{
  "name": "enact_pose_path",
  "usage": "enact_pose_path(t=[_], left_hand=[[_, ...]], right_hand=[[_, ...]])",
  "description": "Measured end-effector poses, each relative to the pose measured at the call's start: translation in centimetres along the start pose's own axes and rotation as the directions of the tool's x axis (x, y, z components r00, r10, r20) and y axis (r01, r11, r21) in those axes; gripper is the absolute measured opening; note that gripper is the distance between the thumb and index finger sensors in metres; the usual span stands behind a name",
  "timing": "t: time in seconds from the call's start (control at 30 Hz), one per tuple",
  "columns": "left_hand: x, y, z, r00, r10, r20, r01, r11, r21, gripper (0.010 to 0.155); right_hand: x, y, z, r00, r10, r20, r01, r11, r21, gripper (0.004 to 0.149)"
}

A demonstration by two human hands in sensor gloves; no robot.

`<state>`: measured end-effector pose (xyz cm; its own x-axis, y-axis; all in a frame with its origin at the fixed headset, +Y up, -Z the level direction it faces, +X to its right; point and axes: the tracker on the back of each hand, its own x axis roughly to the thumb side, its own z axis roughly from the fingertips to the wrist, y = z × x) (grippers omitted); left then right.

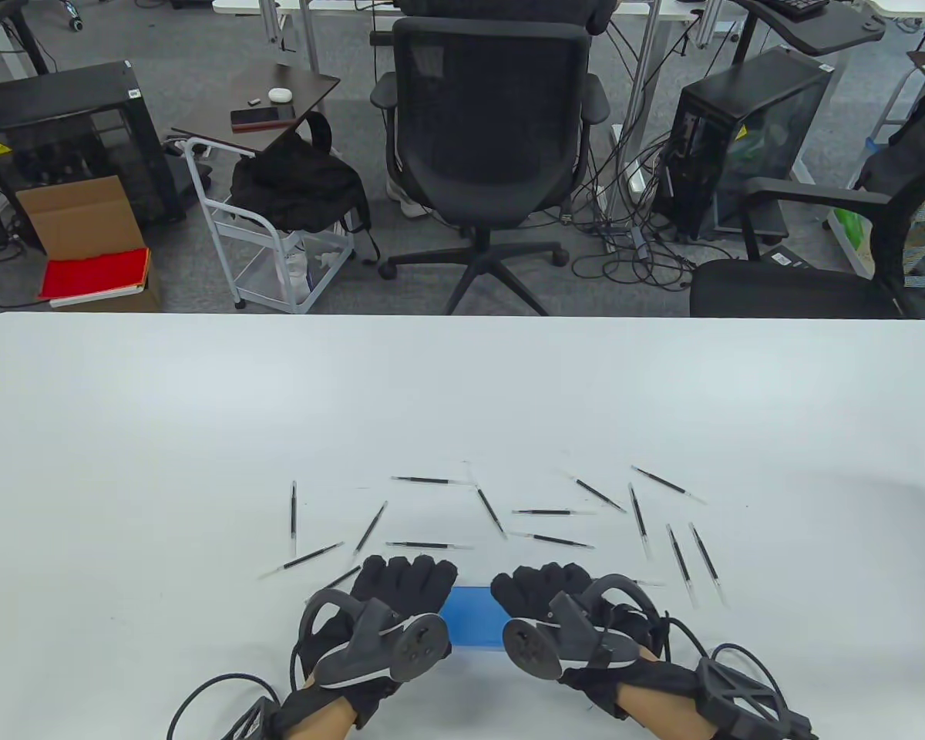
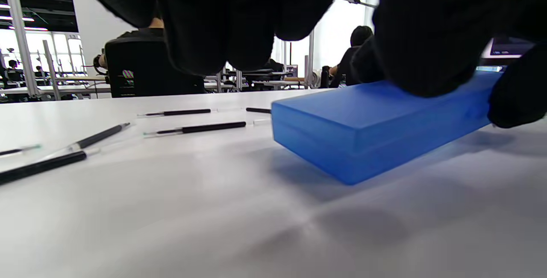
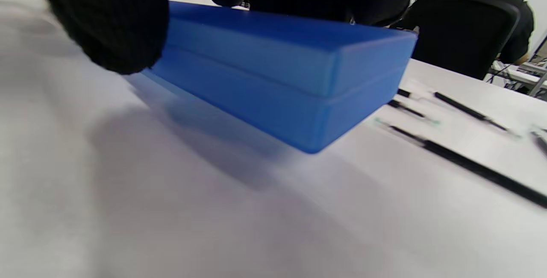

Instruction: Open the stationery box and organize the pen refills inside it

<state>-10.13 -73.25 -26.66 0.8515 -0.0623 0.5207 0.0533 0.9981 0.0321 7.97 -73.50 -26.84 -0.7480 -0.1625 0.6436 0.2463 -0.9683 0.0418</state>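
Table view: the fingers (image 1: 412, 572) of the left hand (image 1: 385, 609) and right hand (image 1: 555, 605) curl over opposite ends of the closed blue stationery box (image 1: 472, 626) — clamped on it, near the tabletop's (image 1: 462, 401) front edge. Pen refills (image 1: 543, 539) lie scattered just beyond.

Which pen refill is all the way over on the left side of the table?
The pen refill lying almost straight up and down in the table view. It sits alone, farther left than all the others, up and left of the left hand.
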Motion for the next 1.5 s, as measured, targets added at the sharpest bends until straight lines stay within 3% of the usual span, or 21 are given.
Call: enact_pose_path(t=[0.3, 0.5, 0.9, 1.13, 1.37, 1.5], left_hand=[[1.5, -1.7, -1.2, 0.992, -0.120, 0.049, 0.125, 0.987, -0.103, 0.087], [1.6, -1.7, -1.5, 0.992, -0.114, 0.053, 0.119, 0.989, -0.092, 0.087], [2.0, -1.7, -1.6, 0.993, -0.111, 0.046, 0.114, 0.990, -0.083, 0.088], [1.7, -1.6, -1.7, 0.993, -0.113, 0.020, 0.114, 0.992, -0.059, 0.093], [1.8, -1.3, -1.7, 0.985, -0.174, -0.014, 0.174, 0.985, 0.003, 0.120], [1.9, -1.4, -1.6, 0.981, -0.191, -0.018, 0.192, 0.981, 0.025, 0.127]], right_hand=[[0.6, 0.7, -1.2, 1.000, -0.023, 0.011, 0.023, 0.999, 0.024, 0.089], [-0.2, 0.6, -0.9, 1.000, -0.008, -0.011, 0.008, 0.999, 0.040, 0.089], [-0.3, 0.0, -1.1, 0.995, 0.043, 0.092, -0.048, 0.997, 0.056, 0.084], [-2.6, -1.1, -1.5, 0.980, -0.177, 0.086, 0.166, 0.979, 0.120, 0.073], [-4.4, -1.7, -2.3, 0.954, -0.296, 0.048, 0.290, 0.952, 0.102, 0.062], [-5.7, -2.1, -3.1, 0.929, -0.369, -0.001, 0.366, 0.922, 0.126, 0.058]])
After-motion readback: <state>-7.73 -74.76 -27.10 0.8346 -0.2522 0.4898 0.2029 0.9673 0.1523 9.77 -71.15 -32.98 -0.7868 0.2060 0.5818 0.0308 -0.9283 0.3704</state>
